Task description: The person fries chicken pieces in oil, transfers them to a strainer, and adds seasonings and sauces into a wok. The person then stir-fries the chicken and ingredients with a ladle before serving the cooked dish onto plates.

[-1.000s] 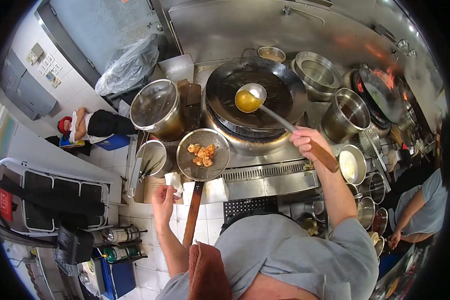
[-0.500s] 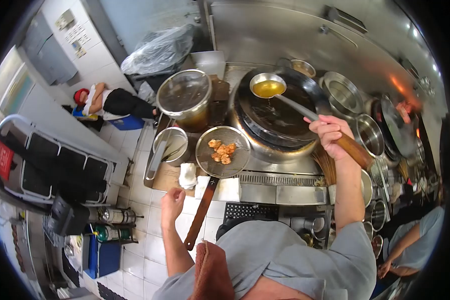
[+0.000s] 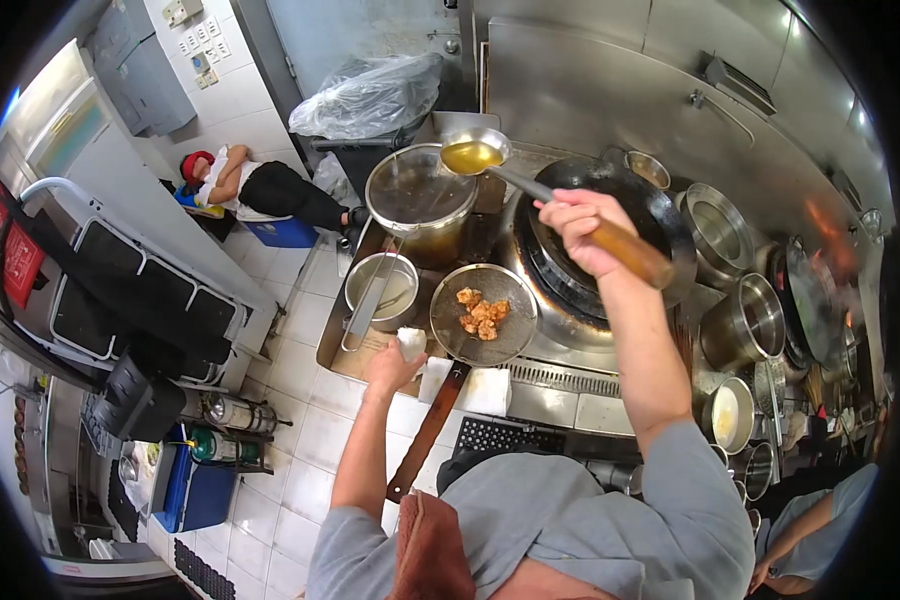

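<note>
My right hand (image 3: pixel 585 230) is closed around the wooden handle of a ladle (image 3: pixel 515 180). Yellow oil (image 3: pixel 472 156) fills the ladle's bowl, which hangs over the far right rim of a big pot (image 3: pixel 432 240) with a mesh top. Down at the counter's front edge, my left hand (image 3: pixel 392 372) is closed on a folded white cloth (image 3: pixel 411 343). Just right of that hand rests a round mesh strainer (image 3: pixel 515 335) holding browned fried pieces (image 3: pixel 483 314); its wooden handle points toward my body. Beneath my right forearm lies the dark wok (image 3: pixel 660 225) on its burner.
A small metal pot (image 3: pixel 356 290) with a long-handled utensil stands left of the strainer. More white cloth (image 3: pixel 486 391) lies along the counter edge. Steel pots (image 3: pixel 742 318) and another wok (image 3: pixel 815 300) sit to the right. One person (image 3: pixel 280 190) reclines at back left; another person's arm (image 3: pixel 805 530) shows lower right.
My right hand has carried the oil-filled ladle leftward from over the wok to the big pot. My left hand has reached forward and taken hold of the white cloth. The view has shifted.
</note>
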`<state>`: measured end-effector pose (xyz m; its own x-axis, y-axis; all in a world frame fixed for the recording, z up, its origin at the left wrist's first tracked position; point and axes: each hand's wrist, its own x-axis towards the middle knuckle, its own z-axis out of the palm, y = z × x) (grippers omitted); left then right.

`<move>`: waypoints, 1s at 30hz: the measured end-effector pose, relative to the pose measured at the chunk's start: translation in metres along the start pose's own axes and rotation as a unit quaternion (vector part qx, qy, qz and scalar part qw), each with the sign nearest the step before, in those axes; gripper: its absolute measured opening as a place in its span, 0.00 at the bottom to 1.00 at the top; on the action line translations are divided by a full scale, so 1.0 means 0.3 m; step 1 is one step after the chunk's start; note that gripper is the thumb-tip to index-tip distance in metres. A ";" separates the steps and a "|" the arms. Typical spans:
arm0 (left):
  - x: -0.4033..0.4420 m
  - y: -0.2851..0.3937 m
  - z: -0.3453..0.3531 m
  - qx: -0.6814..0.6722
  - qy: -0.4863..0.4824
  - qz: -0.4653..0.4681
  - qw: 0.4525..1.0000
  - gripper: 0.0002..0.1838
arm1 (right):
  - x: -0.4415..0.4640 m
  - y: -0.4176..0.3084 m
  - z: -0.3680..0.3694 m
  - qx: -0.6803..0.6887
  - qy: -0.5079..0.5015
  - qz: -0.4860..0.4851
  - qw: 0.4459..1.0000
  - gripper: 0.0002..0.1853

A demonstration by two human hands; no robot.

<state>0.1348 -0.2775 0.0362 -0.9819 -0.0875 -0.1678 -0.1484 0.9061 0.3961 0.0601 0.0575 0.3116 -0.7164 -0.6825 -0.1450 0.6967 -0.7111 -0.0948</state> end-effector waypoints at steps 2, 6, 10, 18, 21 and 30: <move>0.012 0.019 -0.019 -0.007 -0.025 0.007 1.000 0.40 | 0.060 0.019 -0.058 -0.092 0.013 -0.030 0.995 0.10; 0.034 0.014 -0.001 -0.003 0.005 0.007 1.000 0.41 | 0.114 0.108 -0.121 -0.444 0.119 -0.112 0.881 0.06; 0.089 -0.032 0.033 -0.028 -0.028 -0.011 0.999 0.35 | 0.137 0.135 -0.215 -0.589 0.098 -0.119 0.793 0.15; -0.050 -0.069 -0.101 -0.500 -0.146 -0.064 0.851 0.23 | -0.104 0.069 -0.263 -0.585 0.108 -0.178 0.784 0.37; -0.134 -0.101 -0.163 -0.571 -0.138 -0.028 0.809 0.20 | -0.305 -0.017 -0.265 -0.592 0.158 -0.187 0.768 0.36; -0.329 0.070 -0.224 -0.725 -0.105 -0.039 0.680 0.34 | -0.656 -0.111 -0.454 -0.625 0.309 -0.182 0.694 0.35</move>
<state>0.2206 -0.2778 0.1218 -0.9486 0.0865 -0.3045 -0.3084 -0.4706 0.8267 0.1832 0.2385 0.2091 -0.9692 -0.0178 -0.2457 0.2405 0.1475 -0.9594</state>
